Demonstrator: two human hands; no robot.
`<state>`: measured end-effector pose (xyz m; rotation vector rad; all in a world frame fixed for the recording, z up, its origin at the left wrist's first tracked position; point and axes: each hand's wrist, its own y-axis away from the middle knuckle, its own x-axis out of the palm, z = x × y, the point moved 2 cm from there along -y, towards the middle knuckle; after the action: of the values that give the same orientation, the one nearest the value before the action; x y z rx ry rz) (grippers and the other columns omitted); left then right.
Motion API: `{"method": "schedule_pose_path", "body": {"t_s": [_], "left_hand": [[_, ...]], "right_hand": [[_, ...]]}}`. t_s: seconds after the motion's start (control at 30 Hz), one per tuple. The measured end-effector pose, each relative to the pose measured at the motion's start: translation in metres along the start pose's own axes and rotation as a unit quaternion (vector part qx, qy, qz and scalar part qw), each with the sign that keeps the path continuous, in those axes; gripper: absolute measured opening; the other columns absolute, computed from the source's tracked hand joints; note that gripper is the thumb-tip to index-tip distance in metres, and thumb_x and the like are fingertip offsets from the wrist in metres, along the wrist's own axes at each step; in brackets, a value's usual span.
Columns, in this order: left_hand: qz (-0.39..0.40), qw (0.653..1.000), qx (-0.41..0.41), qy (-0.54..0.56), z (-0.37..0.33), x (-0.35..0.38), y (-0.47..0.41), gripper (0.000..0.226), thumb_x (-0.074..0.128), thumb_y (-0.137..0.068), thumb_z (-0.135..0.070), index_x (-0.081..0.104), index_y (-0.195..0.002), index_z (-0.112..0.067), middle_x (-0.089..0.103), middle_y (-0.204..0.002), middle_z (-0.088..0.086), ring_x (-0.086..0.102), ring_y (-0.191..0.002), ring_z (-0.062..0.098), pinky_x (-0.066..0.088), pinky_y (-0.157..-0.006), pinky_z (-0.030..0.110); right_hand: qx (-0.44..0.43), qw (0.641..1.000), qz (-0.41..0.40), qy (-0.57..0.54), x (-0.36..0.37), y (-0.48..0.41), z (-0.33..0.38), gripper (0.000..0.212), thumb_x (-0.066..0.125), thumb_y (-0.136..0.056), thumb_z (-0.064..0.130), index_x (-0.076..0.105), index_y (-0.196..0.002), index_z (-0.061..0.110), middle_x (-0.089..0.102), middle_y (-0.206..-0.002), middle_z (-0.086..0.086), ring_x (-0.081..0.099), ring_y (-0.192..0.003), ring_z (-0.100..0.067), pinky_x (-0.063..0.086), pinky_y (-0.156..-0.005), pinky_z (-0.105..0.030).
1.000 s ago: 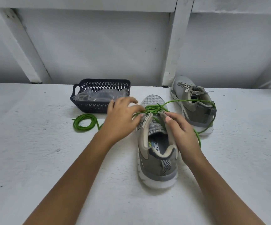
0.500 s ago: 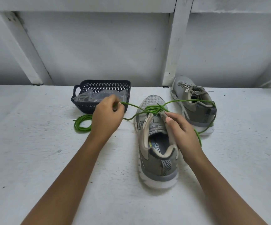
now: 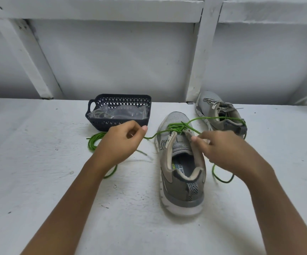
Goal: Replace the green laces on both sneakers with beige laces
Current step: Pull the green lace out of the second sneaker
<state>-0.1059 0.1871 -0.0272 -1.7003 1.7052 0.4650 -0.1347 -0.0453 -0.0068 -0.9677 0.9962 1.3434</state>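
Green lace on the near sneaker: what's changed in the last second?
The left hand took hold of the green lace at the near sneaker and pulled a strand out leftward. The right hand kept pinching its eyelet edge; the basket, far sneaker and coiled lace did not move.

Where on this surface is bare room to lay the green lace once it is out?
Bare: the stretch left of the left hand, nearer than the coiled lace; also right of the right hand, nearer than the far sneaker. Crowded: between basket and near sneaker.
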Motion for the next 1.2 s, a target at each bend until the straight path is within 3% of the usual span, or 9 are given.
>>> {"method": "schedule_pose_path", "body": {"t_s": [0.07,0.13,0.27,0.4,0.53,0.73,0.93,1.1,1.2], "left_hand": [[0.012,1.000,0.008,-0.003,-0.004,0.004,-0.002,0.019,0.051,-0.092,-0.039,0.060,-0.084,-0.026,0.063,-0.084,-0.014,0.057,-0.082,-0.001,0.044,-0.069,0.020],[0.038,0.999,0.034,-0.009,-0.009,0.014,-0.005,0.016,0.052,-0.093,-0.035,0.062,-0.093,-0.023,0.062,-0.093,-0.011,0.057,-0.089,0.002,0.044,-0.075,0.021],[0.084,0.995,0.053,-0.031,-0.016,0.042,-0.016,0.028,0.046,-0.097,-0.023,0.057,-0.122,-0.019,0.055,-0.121,-0.002,0.051,-0.114,0.012,0.036,-0.089,0.021],[0.120,0.987,0.046,-0.098,-0.016,0.063,-0.029,0.045,0.041,-0.098,-0.018,0.037,-0.143,-0.015,0.042,-0.144,0.006,0.039,-0.132,0.020,0.029,-0.105,0.028],[0.112,0.987,0.011,-0.113,-0.011,0.067,-0.039,0.031,0.048,-0.095,-0.023,0.057,-0.124,-0.017,0.059,-0.122,0.006,0.054,-0.113,0.024,0.042,-0.097,0.041],[0.069,0.997,0.026,0.003,-0.029,0.042,-0.032,0.008,0.052,-0.093,-0.022,0.057,-0.087,-0.023,0.054,-0.070,-0.011,0.049,-0.063,0.003,0.033,-0.052,0.011],[0.088,0.986,0.139,0.011,-0.042,0.035,0.005,0.005,0.058,-0.090,-0.031,0.062,-0.087,-0.028,0.047,-0.089,-0.013,0.050,-0.076,0.002,0.040,-0.069,0.017],[0.085,0.986,0.142,-0.011,-0.035,0.047,0.016,0.017,0.065,-0.085,-0.037,0.058,-0.094,-0.024,0.037,-0.102,-0.009,0.046,-0.085,0.005,0.043,-0.073,0.025],[0.088,0.988,0.123,-0.006,-0.035,0.053,0.016,0.030,0.066,-0.084,-0.033,0.046,-0.105,-0.025,0.034,-0.110,-0.011,0.045,-0.096,0.006,0.041,-0.082,0.026]], "right_hand": [[-0.036,0.995,-0.092,0.011,-0.010,-0.011,0.004,0.033,0.042,-0.096,0.040,0.066,-0.105,0.020,0.068,-0.093,-0.008,0.061,-0.092,-0.029,0.045,-0.071,-0.033],[-0.082,0.984,-0.155,0.008,-0.012,-0.029,0.005,0.030,0.046,-0.096,0.025,0.063,-0.119,0.015,0.064,-0.113,-0.011,0.058,-0.104,-0.031,0.045,-0.079,-0.035],[-0.067,0.994,-0.038,0.075,0.005,-0.060,0.001,0.041,0.044,-0.096,0.029,0.048,-0.134,0.013,0.047,-0.137,-0.010,0.046,-0.124,-0.030,0.044,-0.094,-0.039],[-0.051,0.995,-0.023,0.086,0.010,-0.063,-0.004,0.032,0.046,-0.095,0.037,0.066,-0.103,0.013,0.065,-0.105,-0.013,0.058,-0.101,-0.033,0.046,-0.074,-0.033],[-0.064,0.998,-0.022,-0.002,-0.007,-0.042,0.002,0.037,0.050,-0.094,0.034,0.065,-0.079,0.004,0.063,-0.075,-0.013,0.059,-0.077,-0.028,0.039,-0.061,-0.032],[-0.111,0.994,0.010,-0.007,-0.034,-0.001,0.016,0.031,0.047,-0.094,0.036,0.066,-0.083,0.015,0.065,-0.074,-0.002,0.058,-0.075,-0.020,0.045,-0.068,-0.031],[-0.163,0.982,0.084,0.055,-0.033,0.016,0.016,0.020,0.053,-0.089,0.031,0.073,-0.091,0.031,0.059,-0.077,0.020,0.061,-0.086,-0.009,0.049,-0.079,-0.032],[-0.136,0.990,-0.021,0.035,-0.031,-0.002,0.014,0.029,0.049,-0.091,0.034,0.068,-0.081,0.015,0.065,-0.073,-0.005,0.057,-0.073,-0.024,0.047,-0.067,-0.035],[-0.083,0.995,-0.053,-0.022,-0.024,-0.025,0.012,0.024,0.051,-0.094,0.029,0.071,-0.099,0.015,0.070,-0.092,-0.006,0.059,-0.084,-0.021,0.042,-0.068,-0.029]]}}
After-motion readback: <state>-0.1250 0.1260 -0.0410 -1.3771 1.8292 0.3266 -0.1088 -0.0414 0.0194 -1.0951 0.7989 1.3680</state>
